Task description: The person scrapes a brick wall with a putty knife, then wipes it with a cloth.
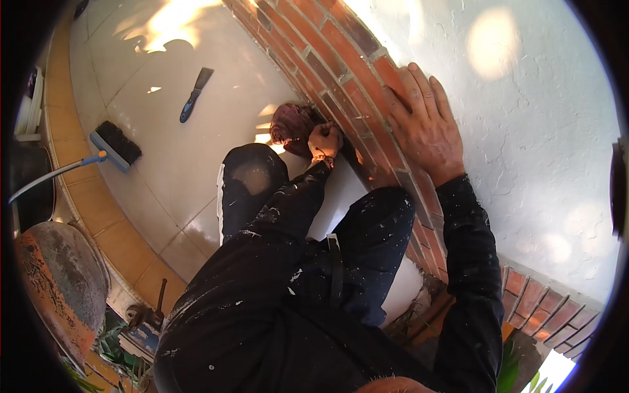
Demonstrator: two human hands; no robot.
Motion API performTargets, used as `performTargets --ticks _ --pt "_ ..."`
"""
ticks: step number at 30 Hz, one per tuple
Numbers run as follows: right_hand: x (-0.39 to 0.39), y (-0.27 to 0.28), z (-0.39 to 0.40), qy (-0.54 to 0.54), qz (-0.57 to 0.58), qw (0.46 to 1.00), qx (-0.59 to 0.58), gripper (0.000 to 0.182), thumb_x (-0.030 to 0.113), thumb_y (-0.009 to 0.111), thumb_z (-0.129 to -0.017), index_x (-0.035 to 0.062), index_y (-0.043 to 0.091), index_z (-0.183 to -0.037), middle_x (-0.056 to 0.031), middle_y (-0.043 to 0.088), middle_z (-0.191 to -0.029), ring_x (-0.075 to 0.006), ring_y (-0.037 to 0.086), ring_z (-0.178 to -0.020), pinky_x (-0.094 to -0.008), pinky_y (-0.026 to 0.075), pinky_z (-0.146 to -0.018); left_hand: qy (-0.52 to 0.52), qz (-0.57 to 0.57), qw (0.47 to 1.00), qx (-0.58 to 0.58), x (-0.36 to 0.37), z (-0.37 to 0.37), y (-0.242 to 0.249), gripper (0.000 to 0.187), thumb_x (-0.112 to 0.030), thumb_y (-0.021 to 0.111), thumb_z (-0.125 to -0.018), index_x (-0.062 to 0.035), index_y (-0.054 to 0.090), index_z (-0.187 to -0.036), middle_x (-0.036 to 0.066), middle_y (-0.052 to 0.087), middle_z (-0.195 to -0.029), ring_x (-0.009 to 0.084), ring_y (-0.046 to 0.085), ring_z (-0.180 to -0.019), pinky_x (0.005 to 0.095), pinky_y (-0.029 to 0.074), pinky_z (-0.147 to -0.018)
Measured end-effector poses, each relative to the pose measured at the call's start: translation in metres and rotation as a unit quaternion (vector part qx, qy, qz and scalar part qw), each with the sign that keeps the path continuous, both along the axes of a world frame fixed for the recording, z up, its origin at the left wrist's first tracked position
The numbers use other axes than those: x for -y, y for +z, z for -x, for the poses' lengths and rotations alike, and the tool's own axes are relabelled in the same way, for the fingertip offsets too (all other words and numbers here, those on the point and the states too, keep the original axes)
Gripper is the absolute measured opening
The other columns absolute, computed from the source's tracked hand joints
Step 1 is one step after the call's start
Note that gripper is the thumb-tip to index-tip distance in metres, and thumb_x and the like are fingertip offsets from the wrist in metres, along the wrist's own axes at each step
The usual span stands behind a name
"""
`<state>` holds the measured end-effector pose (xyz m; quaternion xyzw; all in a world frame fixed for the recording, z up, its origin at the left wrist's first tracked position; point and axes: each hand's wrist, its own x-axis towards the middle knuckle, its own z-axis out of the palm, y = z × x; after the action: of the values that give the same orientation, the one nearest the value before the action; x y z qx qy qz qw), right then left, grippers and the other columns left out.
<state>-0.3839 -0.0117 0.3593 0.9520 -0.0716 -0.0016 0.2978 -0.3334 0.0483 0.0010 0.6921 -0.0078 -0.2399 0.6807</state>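
My left hand (324,141) is closed low down at the foot of the brick wall (354,105), its fingers curled on a bunched, dark reddish rag (293,126). Part of the rag is hidden behind the hand, and it rests where the pale floor meets the bricks. Higher up, my right hand (427,124) lies flat with fingers stretched out, pressed where the bricks border the white plastered wall (544,131). Nothing is held in it. Both sleeves and the dark trousers carry specks of white paint.
A putty knife (196,95) lies on the tiled floor (157,170) to the left. Beyond it is a broom head (118,145) with a blue edge. A yellowish tile border (98,203) curves along the left, with a worn round pot (62,288) outside it.
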Motion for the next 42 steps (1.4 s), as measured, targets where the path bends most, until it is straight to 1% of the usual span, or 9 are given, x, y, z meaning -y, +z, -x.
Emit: performTargets --ticks 1,3,8,13,20,22,25,32,42 --pt "0.001 0.001 -0.001 -0.001 -0.003 1.000 0.002 0.045 0.031 0.064 -0.103 0.0196 0.063 -0.147 -0.0108 0.040 -0.166 -0.0269 0.034 -0.158 -0.0466 0.024 -0.131 -0.002 0.001 1.000 0.000 0.002 -0.004 0.006 0.020 -0.017 0.074 -0.096 0.0007 0.076 -0.104 0.004 0.071 -0.077 0.0157 0.067 -0.065 0.0293 0.055 -0.059" --pt "-0.001 -0.002 0.004 -0.008 -0.015 1.000 -0.005 0.045 0.031 0.064 -0.103 0.0197 0.063 -0.147 -0.0106 0.040 -0.166 -0.0266 0.034 -0.158 -0.0464 0.024 -0.131 0.012 0.145 0.949 -0.280 -0.008 -0.006 0.021 0.020 -0.020 0.076 -0.097 0.0004 0.077 -0.097 0.004 0.070 -0.074 0.0148 0.064 -0.058 0.0298 0.052 -0.054" --pt "0.002 -0.002 0.001 0.011 -0.019 1.000 0.016 0.045 0.031 0.065 -0.102 0.0198 0.064 -0.146 -0.0102 0.041 -0.166 -0.0261 0.034 -0.157 -0.0454 0.024 -0.131 0.054 0.207 0.919 -0.331 -0.001 -0.009 0.011 0.024 -0.022 0.076 -0.098 0.0018 0.075 -0.098 0.002 0.068 -0.071 0.0102 0.057 -0.052 0.0282 0.044 -0.048" --pt "0.002 -0.004 0.001 0.030 -0.030 0.998 0.039 0.042 0.026 0.060 -0.098 0.0158 0.066 -0.139 -0.0126 0.046 -0.160 -0.0274 0.036 -0.155 -0.0446 0.027 -0.130 0.071 0.153 0.974 -0.151 0.011 -0.002 -0.010 0.026 -0.022 0.076 -0.098 0.0041 0.075 -0.101 0.005 0.072 -0.076 0.0130 0.066 -0.062 0.0281 0.052 -0.057" --pt "0.002 -0.001 0.002 0.037 -0.024 0.998 0.034 0.042 0.025 0.060 -0.098 0.0139 0.065 -0.138 -0.0140 0.046 -0.159 -0.0279 0.036 -0.156 -0.0457 0.026 -0.131 -0.076 0.073 0.973 -0.207 -0.019 -0.012 -0.029 0.034 -0.029 0.078 -0.096 0.0041 0.077 -0.104 0.008 0.076 -0.082 0.0142 0.071 -0.073 0.0277 0.056 -0.069" --pt "0.008 0.001 -0.004 0.046 -0.019 0.998 0.044 0.043 0.024 0.060 -0.098 0.0130 0.065 -0.139 -0.0147 0.046 -0.159 -0.0282 0.036 -0.156 -0.0461 0.026 -0.131 -0.017 0.029 0.999 0.013 0.003 -0.003 -0.056 0.034 -0.030 0.076 -0.096 0.0038 0.078 -0.102 0.007 0.075 -0.078 0.0144 0.069 -0.067 0.0287 0.054 -0.063" --pt "-0.005 0.006 -0.001 0.023 -0.025 0.999 0.019 0.042 0.022 0.059 -0.098 0.0116 0.066 -0.138 -0.0153 0.047 -0.158 -0.0289 0.036 -0.155 -0.0459 0.026 -0.131 0.032 0.077 0.979 -0.187 -0.008 -0.016 0.023 0.033 -0.028 0.076 -0.096 0.0039 0.078 -0.101 0.008 0.076 -0.081 0.0154 0.070 -0.067 0.0296 0.055 -0.064" --pt "0.000 0.001 0.001 0.015 -0.016 1.000 0.017 0.045 0.030 0.068 -0.100 0.0176 0.065 -0.143 -0.0127 0.044 -0.162 -0.0282 0.035 -0.156 -0.0473 0.027 -0.130 0.071 0.007 0.997 0.038 0.011 -0.004 -0.005 0.028 -0.026 0.078 -0.095 0.0023 0.077 -0.099 0.014 0.079 -0.088 0.0184 0.075 -0.077 0.0313 0.057 -0.073" --pt "-0.001 -0.003 -0.003 0.037 -0.028 0.998 0.045 0.045 0.022 0.061 -0.096 0.0126 0.065 -0.140 -0.0143 0.046 -0.159 -0.0286 0.037 -0.155 -0.0459 0.027 -0.130 0.009 -0.004 1.000 -0.006 0.003 0.014 -0.010 0.024 -0.025 0.080 -0.093 -0.0018 0.077 -0.100 0.013 0.079 -0.088 0.0222 0.075 -0.081 0.0352 0.058 -0.078"
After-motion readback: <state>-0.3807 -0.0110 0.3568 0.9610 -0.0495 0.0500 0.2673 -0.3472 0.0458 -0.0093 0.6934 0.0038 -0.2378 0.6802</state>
